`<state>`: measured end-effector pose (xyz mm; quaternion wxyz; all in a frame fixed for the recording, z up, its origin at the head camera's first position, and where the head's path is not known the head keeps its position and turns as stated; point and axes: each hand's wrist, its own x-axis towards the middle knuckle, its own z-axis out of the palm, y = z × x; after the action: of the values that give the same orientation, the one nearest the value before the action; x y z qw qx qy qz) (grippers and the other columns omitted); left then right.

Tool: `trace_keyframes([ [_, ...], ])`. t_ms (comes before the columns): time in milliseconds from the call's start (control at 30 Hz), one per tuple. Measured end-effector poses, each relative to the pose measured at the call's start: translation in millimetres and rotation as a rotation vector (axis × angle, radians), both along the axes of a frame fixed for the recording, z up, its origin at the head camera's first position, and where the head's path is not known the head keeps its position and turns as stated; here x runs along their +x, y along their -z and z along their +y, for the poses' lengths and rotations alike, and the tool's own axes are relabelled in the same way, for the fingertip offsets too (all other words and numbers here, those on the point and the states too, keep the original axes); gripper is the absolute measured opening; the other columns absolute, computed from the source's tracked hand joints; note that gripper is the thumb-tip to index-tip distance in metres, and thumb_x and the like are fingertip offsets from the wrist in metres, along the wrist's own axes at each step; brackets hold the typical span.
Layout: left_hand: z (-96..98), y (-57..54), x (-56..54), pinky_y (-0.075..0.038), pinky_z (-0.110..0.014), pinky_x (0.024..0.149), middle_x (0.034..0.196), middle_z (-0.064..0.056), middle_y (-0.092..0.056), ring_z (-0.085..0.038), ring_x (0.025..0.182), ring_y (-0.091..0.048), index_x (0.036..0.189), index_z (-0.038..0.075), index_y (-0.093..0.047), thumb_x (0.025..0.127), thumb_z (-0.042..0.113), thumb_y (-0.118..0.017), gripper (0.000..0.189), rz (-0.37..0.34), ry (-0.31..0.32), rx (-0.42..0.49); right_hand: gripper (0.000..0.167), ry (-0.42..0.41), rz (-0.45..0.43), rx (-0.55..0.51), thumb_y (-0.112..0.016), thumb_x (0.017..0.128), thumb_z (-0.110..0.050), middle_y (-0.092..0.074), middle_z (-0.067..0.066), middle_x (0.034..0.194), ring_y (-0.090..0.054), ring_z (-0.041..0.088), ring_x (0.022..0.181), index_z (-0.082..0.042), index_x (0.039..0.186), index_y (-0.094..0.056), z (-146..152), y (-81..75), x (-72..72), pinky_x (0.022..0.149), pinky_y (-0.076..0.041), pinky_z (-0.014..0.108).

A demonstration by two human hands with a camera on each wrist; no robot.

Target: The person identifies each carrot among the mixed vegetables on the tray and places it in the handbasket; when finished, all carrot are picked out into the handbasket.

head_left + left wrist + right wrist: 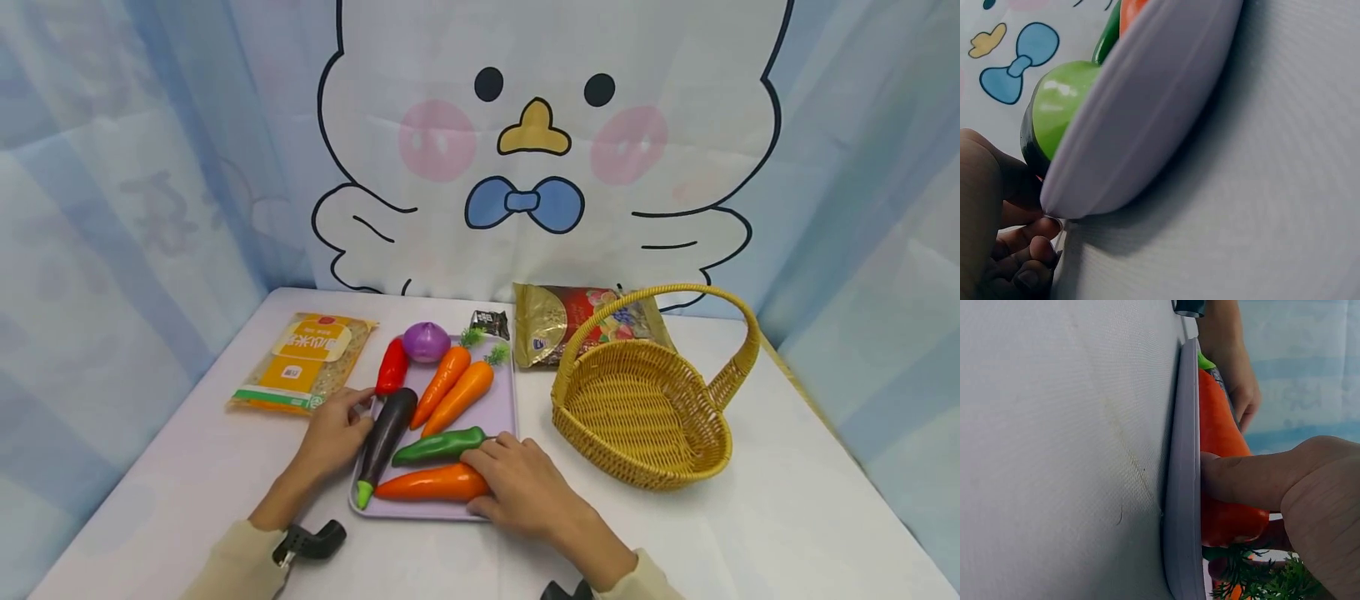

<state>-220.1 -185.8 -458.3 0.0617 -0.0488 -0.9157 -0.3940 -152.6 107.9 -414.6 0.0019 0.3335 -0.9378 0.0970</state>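
Note:
A lilac tray (442,510) holds an eggplant (387,437), a red pepper (393,367), a purple onion (427,342), a green chili pepper (438,447) and several orange carrots (459,398). My right hand (521,483) grips the thick end of the carrot (427,483) nearest me, thumb (1241,478) on its near side. Green fronds (1266,575) show under that hand in the right wrist view. My left hand (336,429) holds the tray's left edge beside the eggplant, fingertips (1041,249) curled at the rim in the left wrist view.
A yellow grain bag (303,362) lies left of the tray. Behind stand a small black packet (491,323) and a gold-and-red bag (547,325). To the right sits a tilted wicker basket (637,408) with a tall handle. A printed curtain (525,250) closes off the back.

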Motion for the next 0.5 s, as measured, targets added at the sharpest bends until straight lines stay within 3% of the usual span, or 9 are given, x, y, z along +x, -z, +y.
trace_keyframes([
  [300, 0.7, 0.3, 2.7, -0.040, -0.027, 0.064, 0.107, -0.013, -0.062, -0.021, 0.077, -0.049, 0.136, -0.003, -0.062, 0.089, 0.005, -0.060, 0.047, 0.003, -0.004, -0.004, 0.049, -0.019, -0.041, -0.071, -0.080, 0.085, -0.037, -0.065, -0.004, 0.116, -0.060, 0.011, 0.099, -0.016, 0.128, -0.066, 2.2, -2.9, 1.1, 0.086, -0.051, 0.034],
  [500, 1.6, 0.9, 2.0, -0.040, -0.027, 0.064, 0.107, -0.012, -0.061, -0.020, 0.076, -0.048, 0.135, -0.002, -0.062, 0.089, 0.005, -0.060, 0.047, 0.008, -0.002, -0.016, 0.051, -0.010, -0.085, -0.110, -0.079, 0.086, -0.038, -0.066, -0.001, 0.124, -0.062, 0.013, 0.106, -0.017, 0.130, -0.065, 5.0, -3.8, 0.7, 0.091, -0.052, 0.036],
])
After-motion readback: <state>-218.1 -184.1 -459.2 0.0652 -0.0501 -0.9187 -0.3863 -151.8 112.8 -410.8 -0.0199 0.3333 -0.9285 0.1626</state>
